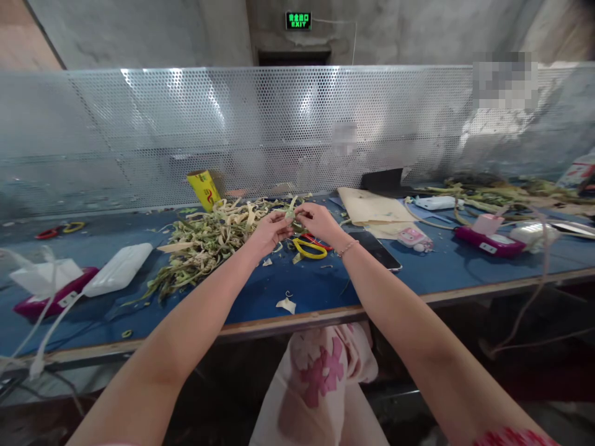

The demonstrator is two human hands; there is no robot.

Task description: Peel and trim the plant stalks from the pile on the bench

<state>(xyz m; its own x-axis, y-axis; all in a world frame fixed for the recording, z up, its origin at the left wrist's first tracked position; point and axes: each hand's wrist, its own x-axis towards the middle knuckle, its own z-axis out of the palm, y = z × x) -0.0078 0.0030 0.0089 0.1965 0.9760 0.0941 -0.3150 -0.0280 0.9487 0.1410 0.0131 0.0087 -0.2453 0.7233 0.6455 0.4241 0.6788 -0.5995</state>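
Above the blue table, my left hand and my right hand meet, fingers pinched together. Between their fingertips is a small pale green plant piece, partly covered by the fingers. Just below lies a pair of scissors with a yellow and a red handle loop. Beside my left hand spreads a heap of greenish-yellow plant trimmings, curled and wilted. A dark phone rests on the table under my right wrist.
A yellow box leans at the perforated metal screen. Brown cardboard lies right of my hands. Purple power strips with white cables stand at both sides. More scissors lie far left; plant stalks at right.
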